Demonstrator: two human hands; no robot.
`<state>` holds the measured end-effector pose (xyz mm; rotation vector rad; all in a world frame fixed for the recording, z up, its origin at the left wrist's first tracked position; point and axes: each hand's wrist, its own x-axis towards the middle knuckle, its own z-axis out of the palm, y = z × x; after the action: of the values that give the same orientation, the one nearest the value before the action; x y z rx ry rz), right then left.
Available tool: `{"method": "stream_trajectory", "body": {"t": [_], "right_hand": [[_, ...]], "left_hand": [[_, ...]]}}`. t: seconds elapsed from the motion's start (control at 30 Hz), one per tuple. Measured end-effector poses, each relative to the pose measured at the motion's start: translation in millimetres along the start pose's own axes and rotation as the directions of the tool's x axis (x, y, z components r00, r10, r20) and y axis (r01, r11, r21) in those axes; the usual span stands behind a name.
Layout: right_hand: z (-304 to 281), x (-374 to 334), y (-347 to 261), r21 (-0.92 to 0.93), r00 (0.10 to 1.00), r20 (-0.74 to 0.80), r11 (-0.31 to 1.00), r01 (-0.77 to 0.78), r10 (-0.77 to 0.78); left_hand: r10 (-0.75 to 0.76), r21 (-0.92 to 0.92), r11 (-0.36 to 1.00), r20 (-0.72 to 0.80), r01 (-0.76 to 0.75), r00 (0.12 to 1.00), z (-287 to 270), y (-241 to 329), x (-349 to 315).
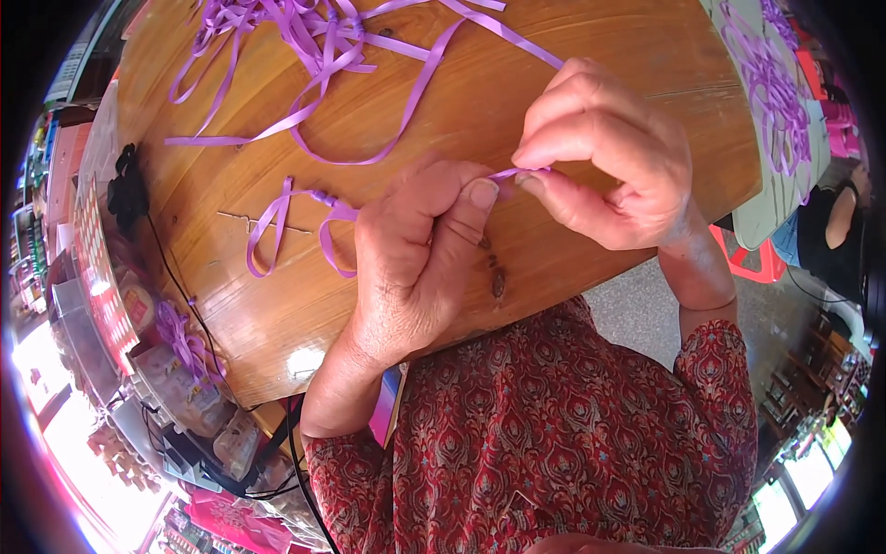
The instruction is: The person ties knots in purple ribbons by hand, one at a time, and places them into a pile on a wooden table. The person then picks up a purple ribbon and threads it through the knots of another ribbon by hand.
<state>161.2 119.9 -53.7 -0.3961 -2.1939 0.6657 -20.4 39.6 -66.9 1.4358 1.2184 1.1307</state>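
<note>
A narrow purple ribbon [505,174] is stretched over the short gap between my two hands, above the near part of the wooden table. My left hand [417,242] is closed, its thumb pressing the ribbon against the curled fingers. Thumb and forefinger of my right hand [614,152] pinch the ribbon's other side. Left of my left hand, a looped length of purple ribbon with small knots [323,198] trails out and rests on the tabletop. A thin twisted metal wire tool [263,222] lies across that loop.
A tangled heap of purple ribbons [314,37] covers the far side of the wooden table [434,120]. More purple ribbon [780,111] lies on a pale surface at right. A black cable [175,263] runs along the left edge, beside plastic containers [175,369]. Another person [826,231] is at far right, near a red stool [757,258].
</note>
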Motion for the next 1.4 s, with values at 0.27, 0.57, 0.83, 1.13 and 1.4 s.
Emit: {"method": "stream_trajectory", "body": {"t": [0.27, 0.57, 0.83, 1.13, 1.4], "right_hand": [[-1.3, -1.4, -0.5, 0.005, 1.0, -0.005, 1.0, -0.022, 0.022], [-3.7, 1.1, -0.9, -0.035, 1.0, -0.003, 0.999, 0.017, -0.017], [-5.2, 1.9, 2.9, 0.008, 0.994, 0.058, 0.996, -0.09, 0.089], [-10.4, 2.6, -4.4, 0.115, 0.993, 0.053, 0.987, -0.112, 0.107], [-3.3, 3.6, -5.8, -0.144, 0.999, -0.014, 0.989, 0.038, -0.041]], "left_hand": [[0.058, -0.022, 0.998, -0.012, -0.058, 0.998, 0.5, -1.8, 0.4], [0.172, 0.11, 0.98, -0.055, -0.165, 0.984, -10.8, 6.3, 4.0], [0.117, -0.082, 0.988, -0.169, -0.132, 0.979, -6.0, 0.5, 1.8], [0.026, -0.166, 0.985, -0.08, -0.039, 0.996, -3.8, 2.6, -1.3], [0.215, -0.082, 0.972, -0.086, -0.222, 0.973, -2.6, -0.1, 0.1]]}}
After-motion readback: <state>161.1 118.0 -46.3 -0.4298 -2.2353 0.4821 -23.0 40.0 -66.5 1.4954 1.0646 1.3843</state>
